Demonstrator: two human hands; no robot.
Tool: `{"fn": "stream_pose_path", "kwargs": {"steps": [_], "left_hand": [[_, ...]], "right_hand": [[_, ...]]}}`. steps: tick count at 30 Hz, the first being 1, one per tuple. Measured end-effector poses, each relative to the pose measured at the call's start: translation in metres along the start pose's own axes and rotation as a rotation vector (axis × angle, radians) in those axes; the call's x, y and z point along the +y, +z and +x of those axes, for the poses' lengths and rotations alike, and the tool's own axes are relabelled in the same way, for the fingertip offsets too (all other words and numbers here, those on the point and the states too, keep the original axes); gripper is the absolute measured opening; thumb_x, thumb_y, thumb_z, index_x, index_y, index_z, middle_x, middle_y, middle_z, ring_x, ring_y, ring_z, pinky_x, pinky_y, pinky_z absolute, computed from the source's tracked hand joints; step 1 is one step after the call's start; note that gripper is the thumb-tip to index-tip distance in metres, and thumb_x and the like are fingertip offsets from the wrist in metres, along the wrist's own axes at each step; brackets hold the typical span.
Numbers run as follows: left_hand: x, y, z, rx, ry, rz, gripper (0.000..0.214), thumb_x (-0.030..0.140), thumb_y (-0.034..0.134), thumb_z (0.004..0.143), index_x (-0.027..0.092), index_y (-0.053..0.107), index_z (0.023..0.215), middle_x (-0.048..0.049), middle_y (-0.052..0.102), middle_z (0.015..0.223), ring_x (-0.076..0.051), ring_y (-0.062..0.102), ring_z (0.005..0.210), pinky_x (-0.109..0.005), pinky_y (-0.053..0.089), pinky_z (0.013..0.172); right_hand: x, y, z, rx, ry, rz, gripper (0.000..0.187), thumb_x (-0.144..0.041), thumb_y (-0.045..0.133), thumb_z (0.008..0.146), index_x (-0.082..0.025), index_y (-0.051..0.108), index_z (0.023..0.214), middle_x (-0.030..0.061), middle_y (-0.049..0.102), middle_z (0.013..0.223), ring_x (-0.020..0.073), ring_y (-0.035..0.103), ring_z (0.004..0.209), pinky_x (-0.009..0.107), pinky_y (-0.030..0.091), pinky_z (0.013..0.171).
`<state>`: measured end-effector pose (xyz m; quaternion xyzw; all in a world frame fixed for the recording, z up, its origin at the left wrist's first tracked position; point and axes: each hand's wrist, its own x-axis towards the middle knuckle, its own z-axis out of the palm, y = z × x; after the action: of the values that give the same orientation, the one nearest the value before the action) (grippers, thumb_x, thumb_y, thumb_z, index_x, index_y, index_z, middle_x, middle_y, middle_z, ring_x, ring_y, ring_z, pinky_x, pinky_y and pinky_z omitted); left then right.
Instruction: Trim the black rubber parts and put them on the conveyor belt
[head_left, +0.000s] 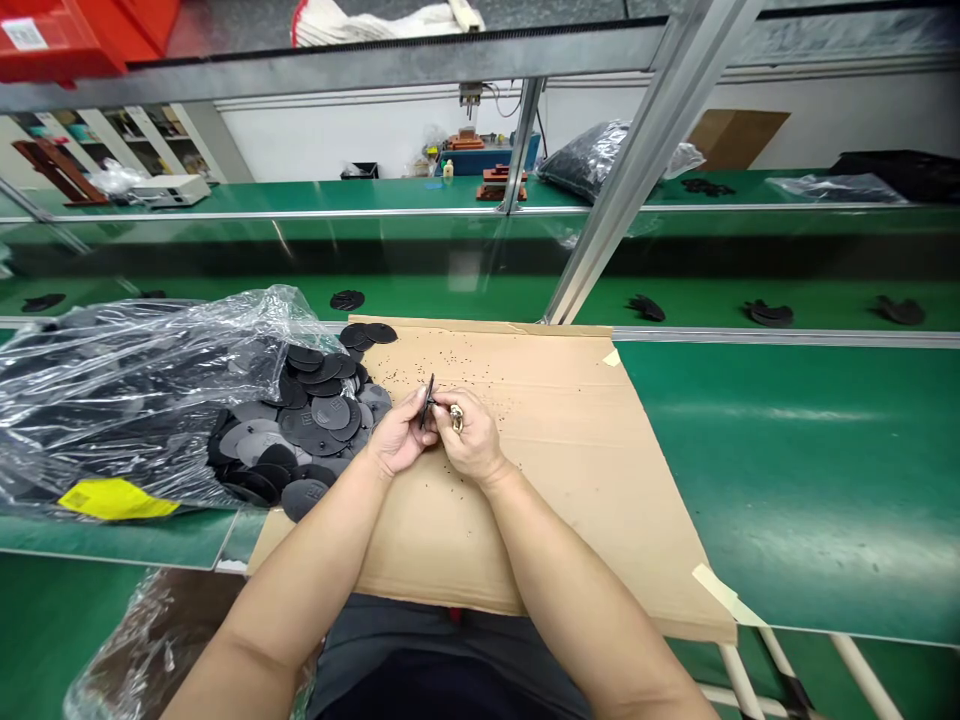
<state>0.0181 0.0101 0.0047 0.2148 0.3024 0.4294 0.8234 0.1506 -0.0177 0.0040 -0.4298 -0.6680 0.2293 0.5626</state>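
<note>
I can read no text from here: the white label [25, 34] on the red bin [97, 45], far up-left of the fingers [409, 410], and markings on black discs [330, 412] left of them are illegible.

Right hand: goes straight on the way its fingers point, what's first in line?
The black disc, edge-on in the left hand. The right hand already has its fingertips at or very near it; exact contact is unclear from this view.
</note>
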Motion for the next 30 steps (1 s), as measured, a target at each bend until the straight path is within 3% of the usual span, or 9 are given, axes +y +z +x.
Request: {"fn": "stream_pose_path", "kwargs": {"steps": [8,15,19,22,26,30], "left_hand": [[-0.006,0.004,-0.004,-0.014,0.017,0.002,0.042,0.038,0.075,0.071,0.018,0.064,0.107,-0.0004,0.061,0.070,-0.009,0.054,0.054,-0.018,0.034,0.042],[-0.005,0.005,0.001,0.028,0.086,-0.029,0.029,0.027,0.074,0.072,0.015,0.066,0.096,-0.0036,0.066,0.079,-0.011,0.059,0.064,-0.019,0.040,0.047],[0.001,0.006,0.007,0.177,0.265,-0.034,0.029,0.013,0.075,0.066,0.015,0.064,0.093,-0.0012,0.066,0.078,-0.008,0.058,0.061,-0.016,0.043,0.050],[0.009,0.010,0.020,0.325,0.379,-0.010,0.037,0.006,0.074,0.062,0.017,0.064,0.096,-0.0023,0.069,0.091,-0.012,0.064,0.078,-0.024,0.053,0.070],[0.031,0.024,0.061,0.419,0.545,0.289,0.038,0.007,0.073,0.061,0.016,0.064,0.096,-0.0043,0.068,0.095,-0.017,0.064,0.088,-0.034,0.050,0.088],[0.073,0.047,0.117,0.588,0.841,0.957,0.030,0.015,0.071,0.065,0.016,0.067,0.095,-0.0061,0.066,0.094,-0.020,0.062,0.089,-0.038,0.046,0.092]], "right_hand": [[-0.001,0.000,0.000,0.045,-0.081,-0.071,0.016,-0.026,0.051,0.086,-0.023,0.064,0.096,0.0079,0.065,0.091,0.0215,0.061,0.090,0.039,0.049,0.084],[-0.001,0.004,-0.002,0.085,0.052,0.078,0.018,-0.027,0.057,0.083,-0.023,0.064,0.098,0.0062,0.065,0.094,0.0194,0.061,0.086,0.035,0.049,0.082],[0.008,0.003,0.001,0.287,0.222,0.262,0.027,-0.032,0.060,0.082,-0.018,0.062,0.104,0.0029,0.062,0.082,0.0151,0.058,0.072,0.030,0.049,0.071],[0.019,-0.001,0.007,0.525,0.358,0.309,0.027,-0.035,0.060,0.080,-0.015,0.061,0.098,0.0012,0.060,0.076,0.0131,0.055,0.067,0.028,0.047,0.068],[0.030,-0.003,0.012,0.612,0.442,0.312,0.026,-0.035,0.060,0.077,-0.014,0.061,0.092,0.0018,0.060,0.076,0.0139,0.056,0.068,0.028,0.047,0.069],[0.033,-0.002,0.013,0.575,0.434,0.280,0.025,-0.036,0.059,0.077,-0.015,0.062,0.091,0.0020,0.061,0.075,0.0144,0.057,0.069,0.029,0.047,0.070]]}}
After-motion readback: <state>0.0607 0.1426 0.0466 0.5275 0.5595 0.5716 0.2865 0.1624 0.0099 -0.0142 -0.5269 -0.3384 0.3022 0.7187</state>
